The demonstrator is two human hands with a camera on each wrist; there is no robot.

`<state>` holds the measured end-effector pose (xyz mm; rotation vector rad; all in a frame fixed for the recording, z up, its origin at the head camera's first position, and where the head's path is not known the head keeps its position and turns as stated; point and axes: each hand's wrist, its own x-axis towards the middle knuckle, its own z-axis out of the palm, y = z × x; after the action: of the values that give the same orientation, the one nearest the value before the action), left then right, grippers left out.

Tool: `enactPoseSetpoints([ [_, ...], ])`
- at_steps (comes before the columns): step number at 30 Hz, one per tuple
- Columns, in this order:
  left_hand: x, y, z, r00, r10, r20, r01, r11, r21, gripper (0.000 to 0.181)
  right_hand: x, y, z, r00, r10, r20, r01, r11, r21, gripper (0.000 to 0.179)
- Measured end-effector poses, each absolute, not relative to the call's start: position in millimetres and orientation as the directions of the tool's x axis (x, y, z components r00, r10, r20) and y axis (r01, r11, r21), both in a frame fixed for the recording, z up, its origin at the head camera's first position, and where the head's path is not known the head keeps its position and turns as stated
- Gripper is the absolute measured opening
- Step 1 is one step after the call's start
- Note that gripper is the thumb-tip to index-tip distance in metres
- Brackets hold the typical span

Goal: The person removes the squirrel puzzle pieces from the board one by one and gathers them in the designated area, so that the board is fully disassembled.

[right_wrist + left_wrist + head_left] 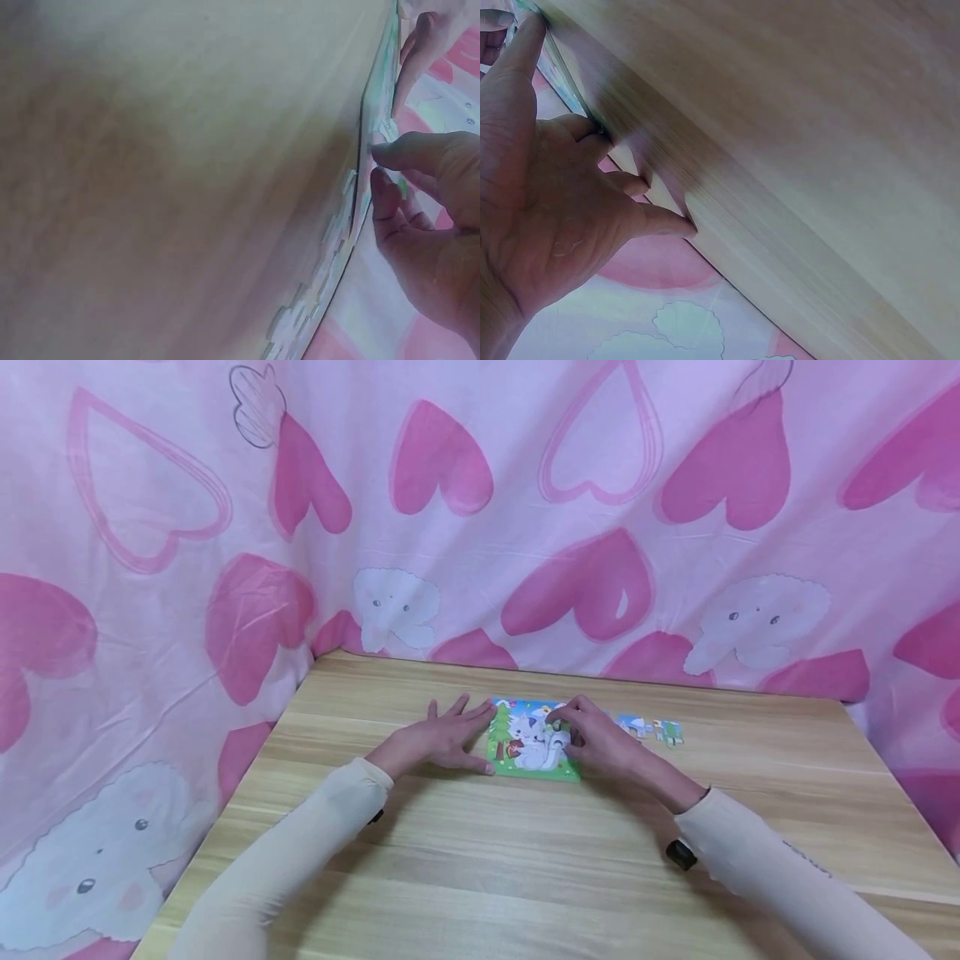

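A jigsaw puzzle [534, 752] with a white cartoon cat and a green border lies flat on the table. My left hand [450, 737] rests at its left side with the fingers spread, the thumb by the lower left corner and fingertips by the upper left edge. Over the puzzle's right part, my right hand [600, 739] has its fingers bent. In the right wrist view its thumb and fingers [412, 150] come close together around a small puzzle piece [403, 185], mostly hidden by them. The hand also covers the puzzle's right edge in the head view.
Loose puzzle pieces [667, 731] lie on the wooden table [480, 860], right of the puzzle and just beyond the right hand. A pink curtain [465, 552] with hearts hangs behind the table and along its sides.
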<state>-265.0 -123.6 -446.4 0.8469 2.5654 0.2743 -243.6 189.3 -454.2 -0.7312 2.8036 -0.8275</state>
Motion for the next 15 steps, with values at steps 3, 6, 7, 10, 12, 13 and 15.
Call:
enactPoseSetpoints([
  [3, -264.5, -123.4, -447.1, -0.725, 0.605, -0.329, 0.525, 0.794, 0.306, 0.111, -241.9, 191.1, -455.7, -0.888, -0.460, 0.004, -0.387, 0.743, -0.546, 0.051],
  [6, -264.7, -123.3, -447.7, -0.726, 0.606, -0.325, 0.526, 0.794, 0.304, 0.111, -241.0, 196.6, -456.6, -0.896, -0.444, 0.017, -0.367, 0.719, -0.590, 0.052],
  [7, -264.8, -123.3, -447.8, -0.727, 0.606, -0.324, 0.526, 0.794, 0.304, 0.110, -240.7, 199.4, -456.2, -0.896, -0.443, 0.028, -0.368, 0.705, -0.606, 0.053],
  [10, -265.2, -123.3, -447.9, -0.727, 0.605, -0.326, 0.524, 0.795, 0.307, 0.110, -239.3, 212.9, -453.9, -0.901, -0.431, 0.044, -0.343, 0.647, -0.681, 0.052],
  [12, -265.4, -123.5, -448.1, -0.727, 0.602, -0.330, 0.521, 0.796, 0.307, 0.111, -237.7, 225.1, -451.9, -0.910, -0.413, 0.045, -0.316, 0.618, -0.720, 0.052],
  [13, -265.5, -124.0, -447.9, -0.727, 0.602, -0.330, 0.520, 0.797, 0.308, 0.111, -236.9, 231.4, -451.5, -0.914, -0.403, 0.046, -0.307, 0.613, -0.728, 0.052],
  [15, -265.7, -125.3, -448.0, -0.728, 0.601, -0.331, 0.518, 0.798, 0.309, 0.111, -235.5, 243.4, -451.9, -0.920, -0.388, 0.054, -0.299, 0.608, -0.735, 0.053],
])
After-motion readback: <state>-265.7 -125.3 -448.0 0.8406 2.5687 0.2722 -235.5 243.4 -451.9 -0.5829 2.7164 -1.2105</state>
